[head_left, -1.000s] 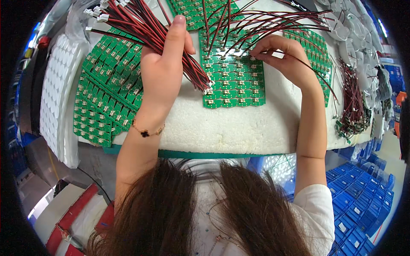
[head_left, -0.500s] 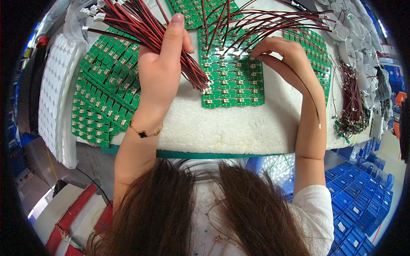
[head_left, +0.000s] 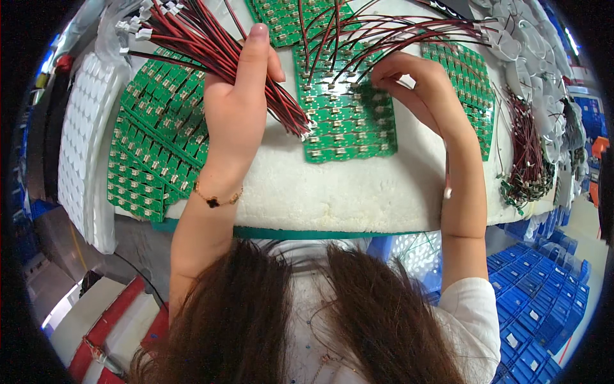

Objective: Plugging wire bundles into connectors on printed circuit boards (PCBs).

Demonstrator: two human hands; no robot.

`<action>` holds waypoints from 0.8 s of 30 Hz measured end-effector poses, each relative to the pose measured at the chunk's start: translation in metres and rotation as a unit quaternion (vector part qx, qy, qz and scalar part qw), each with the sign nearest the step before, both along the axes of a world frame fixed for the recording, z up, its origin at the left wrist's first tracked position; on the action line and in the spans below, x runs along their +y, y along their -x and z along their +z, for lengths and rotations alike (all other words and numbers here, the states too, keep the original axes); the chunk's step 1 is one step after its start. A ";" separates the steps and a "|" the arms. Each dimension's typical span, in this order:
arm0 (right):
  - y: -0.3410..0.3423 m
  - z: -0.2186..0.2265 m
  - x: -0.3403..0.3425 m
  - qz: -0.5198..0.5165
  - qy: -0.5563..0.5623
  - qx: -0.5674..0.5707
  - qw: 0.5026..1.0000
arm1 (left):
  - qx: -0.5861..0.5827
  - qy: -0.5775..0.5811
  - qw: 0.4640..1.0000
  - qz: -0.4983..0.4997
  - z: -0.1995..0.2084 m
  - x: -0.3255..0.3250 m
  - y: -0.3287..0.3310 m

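My left hand [head_left: 235, 112] is closed round a thick bundle of red-and-black wires [head_left: 279, 102], white plugs showing at both ends. The bundle's lower tip hangs over the left edge of a green circuit board panel [head_left: 348, 131] with rows of small white sockets. Over that panel's right side, my right hand [head_left: 419, 86] is pinched at the fingertips on a thin wire. The wire's loose end [head_left: 448, 191] dangles along my right forearm; its tip at the sockets is hidden by my fingers. Several plugged-in wires [head_left: 409, 31] arch rightward from the panel's upper rows.
Stacked green panels [head_left: 150, 137] lie at left, beside a bagged sheet of white discs [head_left: 89, 141]. Another panel [head_left: 467, 96] sits at right, near a heap of wired pieces [head_left: 527, 147] and bagged white round parts [head_left: 534, 57]. Blue bins [head_left: 537, 301] stand lower right.
The dangling wire end has swung from the right side of my right forearm to its left side. Both hands have shifted slightly left.
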State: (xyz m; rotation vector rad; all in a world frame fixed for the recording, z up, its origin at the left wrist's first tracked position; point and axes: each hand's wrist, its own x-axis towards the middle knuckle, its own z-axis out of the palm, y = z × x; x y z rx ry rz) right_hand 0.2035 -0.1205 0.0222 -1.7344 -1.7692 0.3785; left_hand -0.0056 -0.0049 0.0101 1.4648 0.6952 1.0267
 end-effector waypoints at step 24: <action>0.049 0.008 0.022 -0.001 0.157 0.373 0.914 | -0.030 -0.004 1.000 0.005 -0.001 0.004 -0.003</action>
